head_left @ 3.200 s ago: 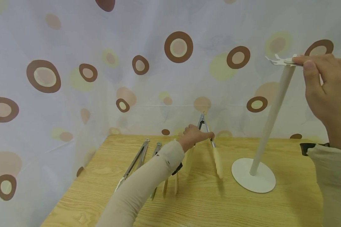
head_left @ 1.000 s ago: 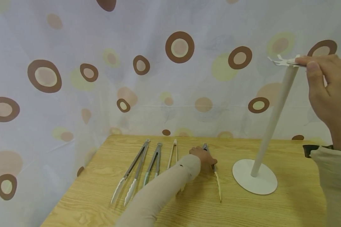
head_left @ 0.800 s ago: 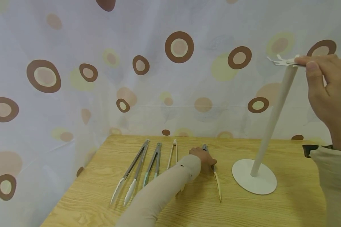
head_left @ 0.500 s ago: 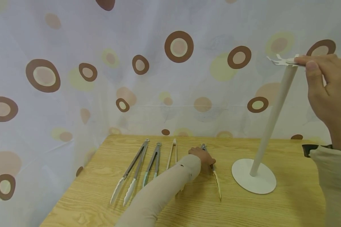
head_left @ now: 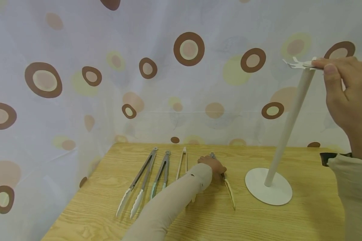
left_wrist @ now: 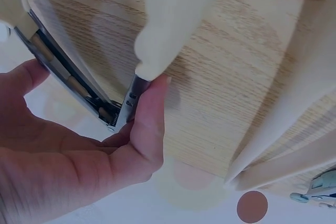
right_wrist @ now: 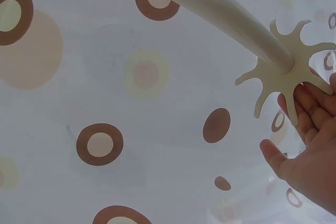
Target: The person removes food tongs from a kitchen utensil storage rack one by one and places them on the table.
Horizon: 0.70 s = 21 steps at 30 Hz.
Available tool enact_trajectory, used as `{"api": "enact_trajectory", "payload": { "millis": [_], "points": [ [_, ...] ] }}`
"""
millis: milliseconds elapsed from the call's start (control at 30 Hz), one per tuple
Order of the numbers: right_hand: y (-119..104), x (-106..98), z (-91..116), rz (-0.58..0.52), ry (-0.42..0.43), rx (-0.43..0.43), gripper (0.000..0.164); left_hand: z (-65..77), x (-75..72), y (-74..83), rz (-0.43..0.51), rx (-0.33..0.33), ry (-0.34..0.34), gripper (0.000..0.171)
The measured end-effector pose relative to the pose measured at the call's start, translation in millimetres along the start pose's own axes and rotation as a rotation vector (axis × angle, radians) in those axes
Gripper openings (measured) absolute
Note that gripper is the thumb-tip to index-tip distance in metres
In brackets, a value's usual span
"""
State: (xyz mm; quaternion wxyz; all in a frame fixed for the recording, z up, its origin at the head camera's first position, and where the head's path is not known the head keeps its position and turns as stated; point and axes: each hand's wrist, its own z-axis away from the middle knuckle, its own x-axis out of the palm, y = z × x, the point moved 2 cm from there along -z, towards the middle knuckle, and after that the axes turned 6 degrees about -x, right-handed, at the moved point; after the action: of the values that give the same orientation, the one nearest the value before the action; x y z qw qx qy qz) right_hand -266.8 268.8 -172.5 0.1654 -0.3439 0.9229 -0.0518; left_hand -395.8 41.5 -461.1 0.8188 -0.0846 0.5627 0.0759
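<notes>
My left hand (head_left: 212, 164) grips a pair of metal tongs (left_wrist: 68, 72) with cream scalloped tips, thumb on one arm and fingers on the other. The tongs lie low over the wooden table, tips toward me, and my sleeve hides part of them in the head view. On the right stands a white rack (head_left: 289, 129) with a round base and a ring of hooks (right_wrist: 281, 77) on top. My right hand (head_left: 350, 90) rests its fairly straight fingers on the top of that ring, the thumb standing away from the hooks in the right wrist view.
Left of my left hand lie white-tipped tongs (head_left: 141, 180), mint-tipped tongs (head_left: 162, 174) and slim pale tongs (head_left: 181, 164), partly under my sleeve. A patterned curtain (head_left: 169, 90) hangs behind the table (head_left: 108, 187).
My left hand has brought the cream-tipped tongs down from a raised, upright hold to the table, then nudged their top end slightly left. My right hand stays on the rack.
</notes>
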Motion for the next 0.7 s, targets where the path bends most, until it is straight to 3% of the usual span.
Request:
{"api": "enact_trajectory", "payload": {
  "millis": [33,200,433,700],
  "points": [
    [1,0,0,0.000,-0.001,0.001,0.038,7.6,-5.8,-2.3,0.014,0.003,-0.009,0.079],
    [6,0,1,-0.001,0.006,-0.007,0.037,18.3,-11.5,-9.6,0.055,-0.001,0.010,0.079],
    [4,1,0,-0.014,0.026,-0.059,0.037,17.3,-10.4,-11.2,0.046,0.012,0.005,0.082],
    [2,2,0,0.002,0.007,-0.006,0.038,20.5,-9.0,-9.5,0.144,-0.028,-0.007,0.079]
  ]
}}
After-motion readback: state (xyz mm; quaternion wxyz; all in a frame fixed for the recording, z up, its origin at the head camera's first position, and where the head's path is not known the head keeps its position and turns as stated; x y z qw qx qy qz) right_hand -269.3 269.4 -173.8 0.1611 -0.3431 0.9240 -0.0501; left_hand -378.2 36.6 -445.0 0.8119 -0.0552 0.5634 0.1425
